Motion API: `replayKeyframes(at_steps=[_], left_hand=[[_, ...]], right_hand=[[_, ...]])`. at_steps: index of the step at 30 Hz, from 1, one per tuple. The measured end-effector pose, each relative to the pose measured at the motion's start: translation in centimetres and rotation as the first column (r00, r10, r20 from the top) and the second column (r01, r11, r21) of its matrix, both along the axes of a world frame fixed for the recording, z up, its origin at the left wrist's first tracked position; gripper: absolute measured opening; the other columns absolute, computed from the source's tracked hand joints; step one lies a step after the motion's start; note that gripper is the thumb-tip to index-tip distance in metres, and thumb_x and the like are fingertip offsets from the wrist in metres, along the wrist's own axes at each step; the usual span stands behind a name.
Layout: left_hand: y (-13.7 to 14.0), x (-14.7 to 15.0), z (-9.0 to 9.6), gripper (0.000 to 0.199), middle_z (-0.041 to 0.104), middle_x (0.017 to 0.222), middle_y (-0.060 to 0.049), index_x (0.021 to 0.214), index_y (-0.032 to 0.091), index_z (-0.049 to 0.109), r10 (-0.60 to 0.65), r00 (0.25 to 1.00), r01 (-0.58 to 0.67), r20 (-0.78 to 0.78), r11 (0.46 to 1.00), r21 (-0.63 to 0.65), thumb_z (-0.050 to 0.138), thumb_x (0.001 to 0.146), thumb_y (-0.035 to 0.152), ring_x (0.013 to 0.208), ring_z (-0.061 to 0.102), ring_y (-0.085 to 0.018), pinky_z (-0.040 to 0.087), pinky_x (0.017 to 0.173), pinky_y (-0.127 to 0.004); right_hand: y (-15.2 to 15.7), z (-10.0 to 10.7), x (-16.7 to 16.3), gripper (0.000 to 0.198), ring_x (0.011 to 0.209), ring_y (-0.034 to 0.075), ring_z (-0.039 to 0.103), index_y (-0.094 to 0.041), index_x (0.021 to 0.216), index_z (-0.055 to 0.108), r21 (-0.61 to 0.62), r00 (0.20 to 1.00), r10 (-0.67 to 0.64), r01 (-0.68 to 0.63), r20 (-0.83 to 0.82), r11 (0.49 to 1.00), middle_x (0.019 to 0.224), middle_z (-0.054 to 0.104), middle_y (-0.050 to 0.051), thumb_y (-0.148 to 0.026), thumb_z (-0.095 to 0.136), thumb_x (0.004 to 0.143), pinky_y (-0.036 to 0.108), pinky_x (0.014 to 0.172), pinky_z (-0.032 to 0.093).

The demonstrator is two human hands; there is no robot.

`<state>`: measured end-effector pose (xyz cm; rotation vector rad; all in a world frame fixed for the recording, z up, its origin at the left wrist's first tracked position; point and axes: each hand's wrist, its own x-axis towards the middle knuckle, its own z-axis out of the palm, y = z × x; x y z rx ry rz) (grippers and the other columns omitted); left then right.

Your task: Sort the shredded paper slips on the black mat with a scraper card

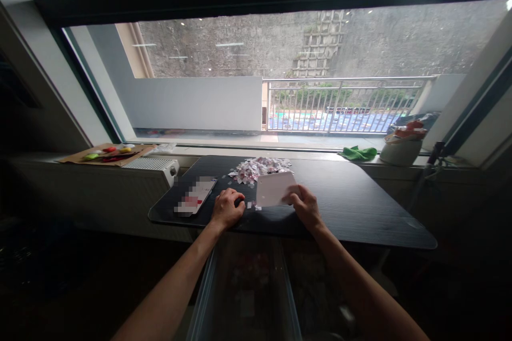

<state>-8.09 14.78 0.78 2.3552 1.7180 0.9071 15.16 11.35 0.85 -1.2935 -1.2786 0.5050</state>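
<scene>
My right hand [306,205] grips the right side of a flat white card [274,189] with rounded corners and small marks near its left edge. The card is raised at a slant over the dark table [340,192]. Just behind it lies a heap of small white and reddish paper-like pieces [256,169]. A few loose pieces [256,206] lie between my hands. My left hand [229,206] rests on the table with its fingers curled in; whether anything is inside them is hidden. Left of that hand lies a flat, partly blurred-out rectangular object [196,197].
Below the table's front edge stands a clear plastic bin [294,303] with dim contents. On the sill are a green cloth [359,153] and a pale container [402,149]. A radiator [154,168] and cardboard [72,155] with colourful items are at left.
</scene>
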Motion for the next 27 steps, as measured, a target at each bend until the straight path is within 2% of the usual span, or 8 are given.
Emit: replayKeyframes(at_steps=[6,12,14,18,22,24,27], left_hand=[[-0.10,0.05,0.14,0.018,0.063,0.093,-0.005,0.085,0.020,0.068,-0.001,1.000,0.001,-0.003,1.000,-0.010,0.054,0.074,0.023,0.094,0.056,-0.022,0.043,0.087,-0.037],[-0.07,0.05,0.10,0.018,0.062,0.093,-0.004,0.085,0.021,0.068,0.002,1.000,-0.002,-0.004,1.000,-0.005,0.054,0.074,0.024,0.094,0.055,-0.021,0.043,0.087,-0.036],[-0.07,0.05,0.12,0.018,0.062,0.093,-0.004,0.085,0.021,0.067,0.005,1.000,-0.006,-0.010,1.000,-0.009,0.054,0.074,0.024,0.094,0.055,-0.021,0.043,0.086,-0.036],[-0.11,0.05,0.22,0.018,0.062,0.094,-0.004,0.086,0.022,0.067,0.013,1.000,-0.013,-0.019,1.000,-0.012,0.054,0.074,0.024,0.093,0.055,-0.021,0.043,0.085,-0.036],[-0.14,0.05,0.25,0.019,0.062,0.093,-0.005,0.087,0.021,0.068,0.012,1.000,-0.012,-0.022,1.000,-0.018,0.054,0.074,0.024,0.094,0.055,-0.022,0.043,0.086,-0.037],[-0.14,0.06,0.23,0.019,0.062,0.092,-0.005,0.087,0.021,0.068,0.011,1.000,-0.011,-0.017,1.000,-0.015,0.054,0.074,0.024,0.094,0.055,-0.022,0.043,0.086,-0.037],[-0.13,0.06,0.16,0.018,0.062,0.092,-0.005,0.086,0.021,0.068,0.007,1.000,-0.007,-0.004,1.000,-0.008,0.054,0.074,0.023,0.095,0.055,-0.022,0.043,0.087,-0.037]], right_hand=[[-0.08,0.13,-0.33,0.018,0.070,0.018,0.064,-0.019,0.085,0.058,0.043,0.994,0.105,-0.106,0.021,0.993,0.076,0.071,0.004,-0.025,0.048,0.071,0.031,0.068,0.051],[-0.16,0.26,-0.22,0.017,0.070,0.020,0.065,-0.020,0.084,0.058,0.017,0.998,-0.052,0.051,0.036,0.999,0.073,0.072,0.004,-0.023,0.047,0.071,0.035,0.072,0.051],[-0.15,0.17,-0.22,0.016,0.070,0.019,0.065,-0.020,0.085,0.057,0.050,0.999,-0.004,0.002,0.032,0.999,0.074,0.072,0.005,-0.025,0.049,0.072,0.035,0.072,0.051],[0.10,-0.32,-0.45,0.018,0.071,0.019,0.067,-0.020,0.091,0.056,0.080,0.982,0.187,-0.188,0.022,0.979,0.080,0.074,0.007,-0.031,0.051,0.078,0.034,0.069,0.053],[0.35,-0.66,-0.60,0.018,0.074,0.019,0.069,-0.019,0.092,0.056,0.076,0.969,0.242,-0.245,0.036,0.967,0.082,0.074,0.007,-0.031,0.051,0.079,0.034,0.072,0.054],[0.29,-0.56,-0.54,0.017,0.075,0.019,0.068,-0.020,0.091,0.057,0.073,0.976,0.210,-0.214,0.054,0.974,0.079,0.073,0.006,-0.029,0.051,0.078,0.034,0.072,0.053],[-0.02,-0.11,-0.38,0.016,0.072,0.019,0.066,-0.020,0.086,0.058,0.062,0.992,0.049,-0.056,0.114,0.996,0.076,0.072,0.004,-0.025,0.049,0.074,0.032,0.070,0.051]])
